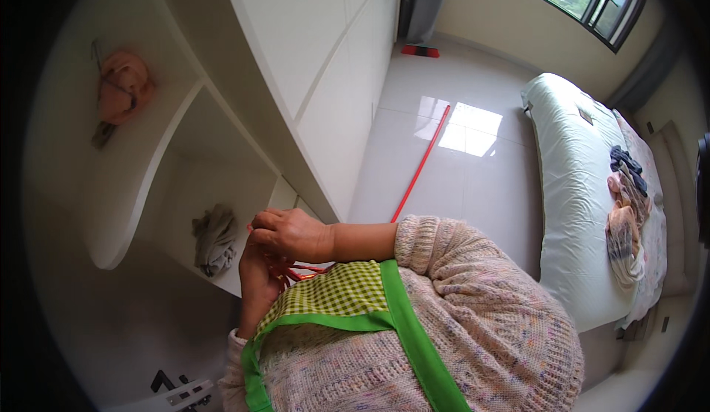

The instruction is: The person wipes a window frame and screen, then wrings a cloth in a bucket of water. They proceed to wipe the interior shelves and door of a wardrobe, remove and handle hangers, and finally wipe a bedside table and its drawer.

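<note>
Close to my chest, my left hand (256,279) is wrapped around a bundle of thin red rods or strands (302,272), possibly clothes hangers. Above it, my right hand (291,234) has its fingers bent over the upper end, where a small bit of red shows at the fingertips. My hands and the green-checked apron (333,287) hide much of the bundle. Beyond my hands, a crumpled grey-beige cloth (215,240) lies in an open white compartment of the cabinet. A salmon-coloured cloth (125,87) with a thin wire or hanger rests on the curved shelf (158,157) higher up.
White cabinet doors (333,79) rise ahead. A red pole (421,162) lies on the tiled floor (477,190), with a red-and-black broom head (420,51) farther off by a grey curtain (427,7). To the right, a bed (577,190) carries rumpled clothes (627,218).
</note>
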`<action>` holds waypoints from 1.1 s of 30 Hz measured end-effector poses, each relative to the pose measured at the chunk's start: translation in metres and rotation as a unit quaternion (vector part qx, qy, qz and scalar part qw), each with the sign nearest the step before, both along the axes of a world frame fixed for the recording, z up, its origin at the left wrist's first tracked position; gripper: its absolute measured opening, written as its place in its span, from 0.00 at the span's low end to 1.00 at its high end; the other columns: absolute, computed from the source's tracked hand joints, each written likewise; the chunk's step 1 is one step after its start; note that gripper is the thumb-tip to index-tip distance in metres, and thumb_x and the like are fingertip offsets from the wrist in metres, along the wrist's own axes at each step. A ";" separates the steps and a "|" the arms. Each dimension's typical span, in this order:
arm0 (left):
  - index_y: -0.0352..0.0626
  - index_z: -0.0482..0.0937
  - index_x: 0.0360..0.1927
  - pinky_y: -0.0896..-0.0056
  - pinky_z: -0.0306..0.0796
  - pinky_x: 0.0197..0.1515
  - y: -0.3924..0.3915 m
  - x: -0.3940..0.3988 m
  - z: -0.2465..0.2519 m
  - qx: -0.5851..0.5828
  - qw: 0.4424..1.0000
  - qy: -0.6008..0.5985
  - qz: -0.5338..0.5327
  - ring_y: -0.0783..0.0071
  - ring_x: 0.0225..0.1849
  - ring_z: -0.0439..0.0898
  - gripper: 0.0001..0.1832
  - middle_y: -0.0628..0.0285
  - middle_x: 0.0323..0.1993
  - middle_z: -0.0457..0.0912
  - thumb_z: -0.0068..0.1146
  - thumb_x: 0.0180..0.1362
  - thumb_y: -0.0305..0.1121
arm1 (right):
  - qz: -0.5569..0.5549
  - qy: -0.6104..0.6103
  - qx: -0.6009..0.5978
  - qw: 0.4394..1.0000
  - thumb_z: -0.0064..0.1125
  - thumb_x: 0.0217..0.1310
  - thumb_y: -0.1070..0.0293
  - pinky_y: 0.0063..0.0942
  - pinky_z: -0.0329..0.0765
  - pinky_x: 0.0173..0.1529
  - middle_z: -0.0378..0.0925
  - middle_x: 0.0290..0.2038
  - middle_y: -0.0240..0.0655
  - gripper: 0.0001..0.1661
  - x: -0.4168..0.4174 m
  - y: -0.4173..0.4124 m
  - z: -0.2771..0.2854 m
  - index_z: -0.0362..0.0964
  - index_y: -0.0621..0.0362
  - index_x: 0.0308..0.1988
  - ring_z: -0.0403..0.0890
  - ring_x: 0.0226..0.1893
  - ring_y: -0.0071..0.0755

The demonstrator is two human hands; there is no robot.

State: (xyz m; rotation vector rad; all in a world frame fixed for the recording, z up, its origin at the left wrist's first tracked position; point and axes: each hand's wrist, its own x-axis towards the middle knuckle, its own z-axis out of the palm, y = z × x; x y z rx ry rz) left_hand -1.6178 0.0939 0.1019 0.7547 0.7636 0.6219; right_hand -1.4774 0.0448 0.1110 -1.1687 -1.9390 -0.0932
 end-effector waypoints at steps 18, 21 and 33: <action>0.43 0.51 0.66 0.69 0.74 0.44 -0.004 -0.007 0.010 0.192 0.964 -0.080 -0.166 0.70 0.43 0.76 0.31 0.56 0.52 0.71 0.38 0.58 0.21 | -0.072 0.163 -0.107 0.978 0.58 0.49 0.72 0.39 0.74 0.34 0.70 0.31 0.45 0.13 0.020 0.014 -0.013 0.62 0.60 0.34 0.75 0.32 0.52; 0.45 0.52 0.66 0.66 0.75 0.43 -0.008 -0.005 0.017 0.152 0.979 -0.089 -0.107 0.69 0.44 0.76 0.27 0.58 0.53 0.70 0.39 0.64 0.25 | -0.062 0.187 -0.080 0.977 0.58 0.49 0.71 0.40 0.74 0.33 0.71 0.31 0.44 0.13 0.013 0.018 -0.007 0.63 0.59 0.34 0.75 0.31 0.53; 0.35 0.65 0.60 0.80 0.68 0.47 -0.004 -0.018 0.009 0.410 0.901 0.120 -0.073 0.83 0.44 0.74 0.20 0.64 0.44 0.77 0.47 0.64 0.25 | -0.167 0.053 -0.084 0.981 0.53 0.54 0.71 0.36 0.72 0.24 0.76 0.24 0.37 0.05 0.002 0.019 -0.007 0.71 0.51 0.34 0.78 0.22 0.44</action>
